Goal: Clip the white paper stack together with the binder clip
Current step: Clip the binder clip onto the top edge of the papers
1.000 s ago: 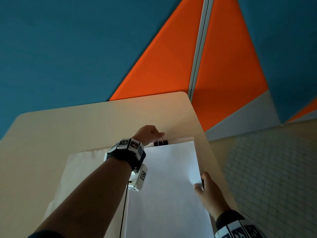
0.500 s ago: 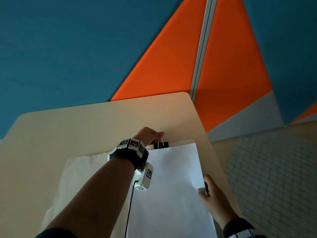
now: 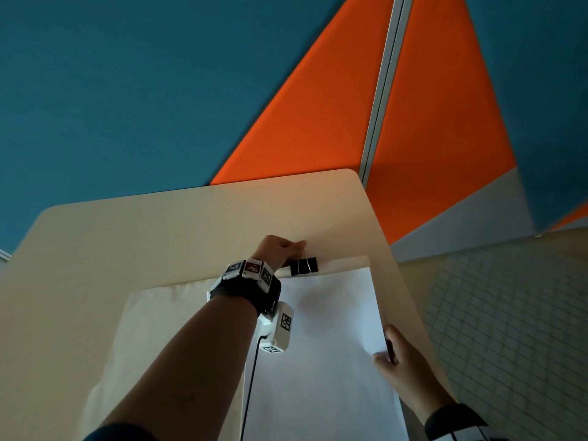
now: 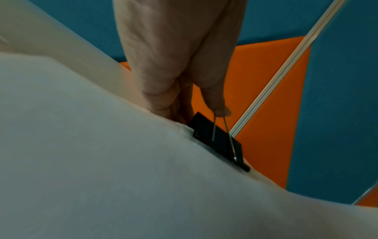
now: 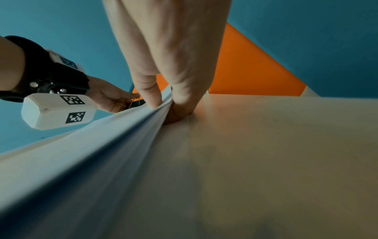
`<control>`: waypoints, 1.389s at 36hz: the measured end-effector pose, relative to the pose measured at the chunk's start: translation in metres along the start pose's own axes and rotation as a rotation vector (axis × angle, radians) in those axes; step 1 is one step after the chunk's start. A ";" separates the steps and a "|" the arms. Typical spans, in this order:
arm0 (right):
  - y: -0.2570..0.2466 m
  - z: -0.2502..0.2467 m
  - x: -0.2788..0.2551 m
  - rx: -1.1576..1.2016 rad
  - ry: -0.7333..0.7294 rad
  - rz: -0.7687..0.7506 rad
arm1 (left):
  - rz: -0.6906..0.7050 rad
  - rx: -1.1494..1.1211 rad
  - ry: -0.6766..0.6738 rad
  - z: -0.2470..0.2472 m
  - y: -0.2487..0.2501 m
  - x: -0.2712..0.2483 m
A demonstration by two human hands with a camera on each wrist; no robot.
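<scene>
Left hand: reaches to the far edge of the paper stack, fingers curled, fingertips pinching the wire handles of the binder clip; in the left wrist view a fingertip sits on top of a wire loop, the other fingers bunched beside the clip and partly hidden behind the paper. Binder clip: black, seated on the far edge of the stack, left of that edge's middle; how far its mouth reaches over the sheets is hard to make out. Right hand: grips the stack's right edge, thumb on top, remaining fingers tucked under and out of sight in the head view; the right wrist view shows sheets pinched and lifted off the table. Paper stack: white, lies on a pale cloth over the table; near end cut off by the frame. Wrist camera: white, marked with black patterns, strapped below the left wrist, cable trailing toward the viewer.
</scene>
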State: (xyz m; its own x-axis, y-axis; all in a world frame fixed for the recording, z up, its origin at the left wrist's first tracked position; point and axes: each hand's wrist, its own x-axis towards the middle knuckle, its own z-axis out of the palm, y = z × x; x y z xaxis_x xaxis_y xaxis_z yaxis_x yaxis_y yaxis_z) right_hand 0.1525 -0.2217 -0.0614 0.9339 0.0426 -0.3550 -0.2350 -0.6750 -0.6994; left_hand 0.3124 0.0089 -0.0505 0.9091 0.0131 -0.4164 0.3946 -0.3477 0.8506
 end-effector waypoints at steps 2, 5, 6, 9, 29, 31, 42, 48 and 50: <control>0.000 -0.001 0.001 -0.002 -0.012 0.013 | 0.002 -0.023 -0.013 -0.001 -0.002 0.002; -0.003 -0.001 0.001 0.010 0.002 0.031 | 0.006 -0.025 -0.038 -0.002 -0.002 0.002; -0.004 0.000 0.002 0.027 0.013 0.038 | 0.009 -0.028 -0.043 -0.002 -0.001 0.001; -0.004 0.001 0.004 0.053 0.035 0.058 | 0.016 -0.033 -0.055 -0.001 0.001 -0.001; -0.005 0.002 0.015 -0.006 0.030 0.122 | -0.013 -0.161 -0.076 -0.006 -0.007 0.006; -0.006 0.002 0.014 0.006 0.037 0.120 | -0.005 -0.143 -0.082 -0.005 -0.008 0.006; -0.014 0.004 0.015 0.034 0.109 0.095 | 0.006 -0.120 -0.077 -0.003 -0.006 0.007; -0.013 0.005 0.017 -0.003 0.137 0.051 | 0.025 -0.133 -0.104 -0.003 -0.007 0.009; -0.014 0.005 0.018 0.006 0.134 0.058 | 0.026 -0.131 -0.105 -0.003 -0.007 0.009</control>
State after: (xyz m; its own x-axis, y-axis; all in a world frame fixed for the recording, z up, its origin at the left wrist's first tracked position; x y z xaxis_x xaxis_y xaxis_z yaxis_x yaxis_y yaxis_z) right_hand 0.1708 -0.2079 -0.0612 0.9462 -0.0956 -0.3090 -0.2909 -0.6690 -0.6840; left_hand 0.3185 0.0140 -0.0592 0.9032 -0.0946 -0.4187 0.3911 -0.2208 0.8935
